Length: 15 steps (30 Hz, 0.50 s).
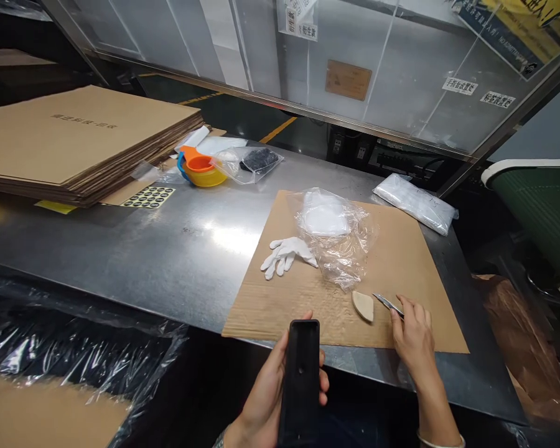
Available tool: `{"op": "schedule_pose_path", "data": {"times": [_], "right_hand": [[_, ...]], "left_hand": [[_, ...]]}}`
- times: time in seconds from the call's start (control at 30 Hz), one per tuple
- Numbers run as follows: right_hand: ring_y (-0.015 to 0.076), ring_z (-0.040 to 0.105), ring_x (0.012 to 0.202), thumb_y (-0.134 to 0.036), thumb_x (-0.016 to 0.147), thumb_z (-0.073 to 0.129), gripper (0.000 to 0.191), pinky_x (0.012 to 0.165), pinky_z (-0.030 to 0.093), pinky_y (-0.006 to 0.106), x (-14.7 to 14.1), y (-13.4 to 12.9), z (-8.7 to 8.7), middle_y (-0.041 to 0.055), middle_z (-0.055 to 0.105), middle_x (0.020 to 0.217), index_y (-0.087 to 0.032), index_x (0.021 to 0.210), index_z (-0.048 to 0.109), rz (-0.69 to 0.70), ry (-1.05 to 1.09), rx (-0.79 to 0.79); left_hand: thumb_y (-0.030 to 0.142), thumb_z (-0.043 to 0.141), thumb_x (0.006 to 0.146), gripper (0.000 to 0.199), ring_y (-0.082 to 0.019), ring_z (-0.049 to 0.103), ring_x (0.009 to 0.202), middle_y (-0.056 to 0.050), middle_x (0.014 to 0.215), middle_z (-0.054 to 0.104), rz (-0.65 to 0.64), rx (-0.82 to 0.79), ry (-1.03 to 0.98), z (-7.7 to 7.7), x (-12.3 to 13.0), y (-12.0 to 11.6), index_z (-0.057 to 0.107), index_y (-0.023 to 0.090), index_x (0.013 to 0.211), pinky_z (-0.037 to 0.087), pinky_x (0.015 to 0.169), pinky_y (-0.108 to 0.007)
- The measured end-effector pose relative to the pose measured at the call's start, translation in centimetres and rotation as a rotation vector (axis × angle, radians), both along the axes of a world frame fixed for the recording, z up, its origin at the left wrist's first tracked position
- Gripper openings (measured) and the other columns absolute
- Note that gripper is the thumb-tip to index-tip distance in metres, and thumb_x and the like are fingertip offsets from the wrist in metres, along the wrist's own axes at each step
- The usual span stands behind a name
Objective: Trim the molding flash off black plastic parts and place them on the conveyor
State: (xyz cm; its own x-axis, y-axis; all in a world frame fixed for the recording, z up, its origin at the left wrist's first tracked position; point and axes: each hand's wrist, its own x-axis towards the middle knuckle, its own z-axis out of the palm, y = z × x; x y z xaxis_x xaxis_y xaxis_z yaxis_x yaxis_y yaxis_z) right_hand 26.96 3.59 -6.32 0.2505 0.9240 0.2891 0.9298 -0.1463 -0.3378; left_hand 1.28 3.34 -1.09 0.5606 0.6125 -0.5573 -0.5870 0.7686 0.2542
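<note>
In my left hand (280, 379) is a long black hollow plastic part (301, 379), held upright at the table's front edge with the fingers wrapped round it. My right hand (414, 333) rests over the cardboard sheet (256, 305), thumb and forefinger closed round the handle end of a slim silver knife (386, 303) like a scalpel. Its tip points away to the left. Just left of that blade lies a beige wedge-shaped pad (363, 307). A white glove (288, 254) and a clear plastic bag (343, 249) with white folded material (325, 213) inside lie farther back on the cardboard.
A tall stack of flat cardboard (88, 137) occupies the table's left. Near it are an orange-yellow tape dispenser (203, 169), a bag with a dark item (260, 160) and a sticker sheet (148, 196). A white plastic packet (417, 202) lies back right, beneath a translucent partition (261, 56).
</note>
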Motion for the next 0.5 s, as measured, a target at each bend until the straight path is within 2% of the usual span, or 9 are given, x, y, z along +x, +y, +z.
{"op": "schedule_pose_path", "data": {"times": [0.07, 0.17, 0.3, 0.4, 0.5], "right_hand": [[0.0276, 0.049, 0.084, -0.032, 0.087, 0.040, 0.025, 0.077, 0.040, 0.044, 1.5, 0.3, -1.0, 0.0127, 0.057, 0.089, -0.017, 0.096, 0.058, -0.007, -0.097, -0.046], [0.0275, 0.049, 0.077, -0.035, 0.087, 0.037, 0.026, 0.071, 0.040, 0.042, 2.2, 0.0, -1.8, 0.0115, 0.055, 0.076, -0.018, 0.080, 0.055, -0.008, -0.118, -0.079], [0.0272, 0.054, 0.073, -0.040, 0.090, 0.028, 0.031, 0.061, 0.042, 0.037, 0.6, -1.3, -1.1, 0.0122, 0.056, 0.078, -0.019, 0.080, 0.048, -0.049, -0.097, -0.080], [0.0209, 0.059, 0.067, -0.043, 0.091, 0.032, 0.027, 0.056, 0.044, 0.029, -2.8, -3.2, 0.7, 0.0072, 0.061, 0.079, -0.021, 0.092, 0.047, 0.020, 0.141, -0.134], [0.0162, 0.060, 0.062, -0.040, 0.092, 0.034, 0.027, 0.055, 0.045, 0.023, -7.2, -5.2, 2.8, 0.0026, 0.061, 0.072, -0.022, 0.107, 0.048, 0.251, 0.536, -0.274]], "left_hand": [[0.044, 0.041, 0.087, 0.052, -0.016, 0.058, 0.060, -0.003, 0.077, 0.059, 0.029, -0.049, -0.020, -0.1, 0.0, 0.4, 0.027, 0.033, 0.136, 0.048, 0.057, -0.028], [0.043, 0.041, 0.088, 0.045, -0.015, 0.059, 0.061, -0.005, 0.077, 0.060, 0.115, -0.056, -0.009, -0.5, -0.2, 1.1, 0.038, 0.027, 0.130, 0.049, 0.058, -0.028], [0.043, 0.042, 0.087, 0.039, -0.015, 0.059, 0.059, -0.006, 0.075, 0.061, 0.249, -0.071, 0.067, -0.7, -0.4, 2.0, 0.051, 0.016, 0.113, 0.050, 0.057, -0.028], [0.044, 0.041, 0.087, 0.039, -0.015, 0.059, 0.059, -0.006, 0.075, 0.061, 0.343, -0.035, 0.111, -0.5, -0.4, 2.4, 0.054, 0.016, 0.109, 0.050, 0.056, -0.027], [0.045, 0.040, 0.087, 0.042, -0.014, 0.059, 0.057, -0.004, 0.072, 0.061, 0.440, 0.043, 0.138, -0.2, -0.4, 2.7, 0.050, 0.020, 0.119, 0.050, 0.055, -0.026]]}}
